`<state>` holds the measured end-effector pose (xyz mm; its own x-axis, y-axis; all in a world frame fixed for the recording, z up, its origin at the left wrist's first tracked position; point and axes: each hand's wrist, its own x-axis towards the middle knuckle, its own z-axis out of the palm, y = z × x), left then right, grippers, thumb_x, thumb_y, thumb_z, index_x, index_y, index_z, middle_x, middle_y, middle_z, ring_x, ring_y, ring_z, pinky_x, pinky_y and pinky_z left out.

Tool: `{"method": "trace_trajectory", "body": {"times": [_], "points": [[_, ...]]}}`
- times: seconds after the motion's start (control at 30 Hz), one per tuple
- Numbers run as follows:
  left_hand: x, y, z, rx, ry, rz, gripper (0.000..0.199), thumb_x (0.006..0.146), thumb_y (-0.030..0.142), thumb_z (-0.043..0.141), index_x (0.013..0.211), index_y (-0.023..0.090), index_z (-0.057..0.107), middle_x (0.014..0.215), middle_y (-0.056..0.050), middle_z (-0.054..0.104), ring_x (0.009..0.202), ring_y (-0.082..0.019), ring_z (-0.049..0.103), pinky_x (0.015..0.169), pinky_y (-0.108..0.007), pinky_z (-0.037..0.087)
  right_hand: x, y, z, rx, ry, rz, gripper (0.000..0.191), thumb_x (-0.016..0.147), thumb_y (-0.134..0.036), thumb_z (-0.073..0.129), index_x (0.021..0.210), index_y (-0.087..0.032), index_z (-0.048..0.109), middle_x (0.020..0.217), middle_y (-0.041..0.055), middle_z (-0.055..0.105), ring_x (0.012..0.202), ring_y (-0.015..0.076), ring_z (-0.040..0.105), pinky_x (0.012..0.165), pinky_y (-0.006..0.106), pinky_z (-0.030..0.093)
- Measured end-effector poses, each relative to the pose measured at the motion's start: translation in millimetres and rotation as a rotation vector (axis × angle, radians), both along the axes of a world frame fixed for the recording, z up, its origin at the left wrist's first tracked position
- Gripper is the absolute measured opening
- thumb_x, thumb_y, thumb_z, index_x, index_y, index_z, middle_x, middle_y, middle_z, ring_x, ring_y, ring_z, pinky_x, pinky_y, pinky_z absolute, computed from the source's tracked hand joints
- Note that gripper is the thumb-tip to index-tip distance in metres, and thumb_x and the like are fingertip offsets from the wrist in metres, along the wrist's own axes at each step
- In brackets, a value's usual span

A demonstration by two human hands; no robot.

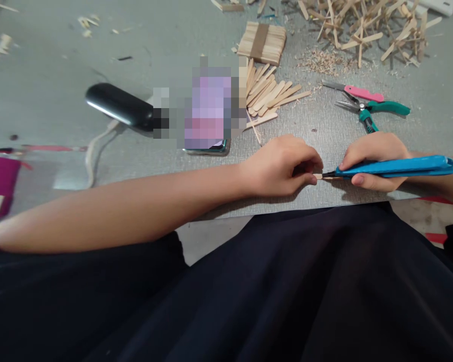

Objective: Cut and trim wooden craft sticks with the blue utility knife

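Note:
At the front edge of the grey table, my left hand (287, 166) pinches a small wooden stick (318, 176), most of it hidden by the fingers. From the right, my right hand (377, 158) grips a blue-handled tool (411, 166) lying nearly level. Its thin dark tip touches or nearly touches the stick's end; the exact contact is too small to tell. Beyond my left hand lie loose craft sticks (270, 93) and a banded bundle of sticks (263, 42).
Green-handled pliers (388, 107) and a pink-handled knife (364, 93) lie beyond my right hand. Behind them are wood shavings (324, 61) and a pile of joined sticks (360, 37). A blurred phone (209, 110), a black device (117, 105) and a purple pouch (0, 183) are leftward.

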<state>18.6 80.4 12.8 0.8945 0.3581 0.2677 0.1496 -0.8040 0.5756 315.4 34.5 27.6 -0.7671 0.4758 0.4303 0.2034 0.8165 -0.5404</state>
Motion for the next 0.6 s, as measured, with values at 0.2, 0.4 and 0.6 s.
{"method": "trace_trajectory", "body": {"times": [0.2, 0.4, 0.6], "points": [[-0.1, 0.9, -1.2, -0.001, 0.015, 0.015, 0.012, 0.099, 0.029, 0.079, 0.107, 0.021, 0.077, 0.085, -0.003, 0.079, 0.080, -0.020, 0.073, 0.084, -0.035, 0.054, 0.6, -0.7, -0.5, 0.007, -0.027, -0.002, 0.022, 0.102, -0.033, 0.070, 0.124, -0.033, 0.072, 0.090, 0.0012, 0.085, 0.072, 0.0246, 0.082, 0.060, 0.038, 0.061], [0.6, 0.1, -1.6, 0.000, 0.019, 0.011, 0.013, 0.099, 0.028, 0.080, 0.109, 0.020, 0.077, 0.085, -0.002, 0.079, 0.080, -0.019, 0.073, 0.083, -0.034, 0.053, -1.6, -1.0, 3.9, 0.007, -0.013, 0.028, 0.020, 0.103, -0.030, 0.070, 0.123, -0.030, 0.071, 0.090, 0.0009, 0.084, 0.071, 0.0221, 0.081, 0.062, 0.034, 0.061], [1.3, 0.8, -1.4, 0.013, 0.011, 0.014, 0.014, 0.098, 0.027, 0.082, 0.109, 0.019, 0.079, 0.087, -0.002, 0.079, 0.080, -0.018, 0.071, 0.080, -0.032, 0.051, -2.2, -0.6, 4.5, -0.001, -0.011, 0.025, 0.020, 0.102, -0.028, 0.070, 0.122, -0.029, 0.071, 0.088, 0.0002, 0.084, 0.069, 0.0205, 0.080, 0.061, 0.032, 0.061]]}}
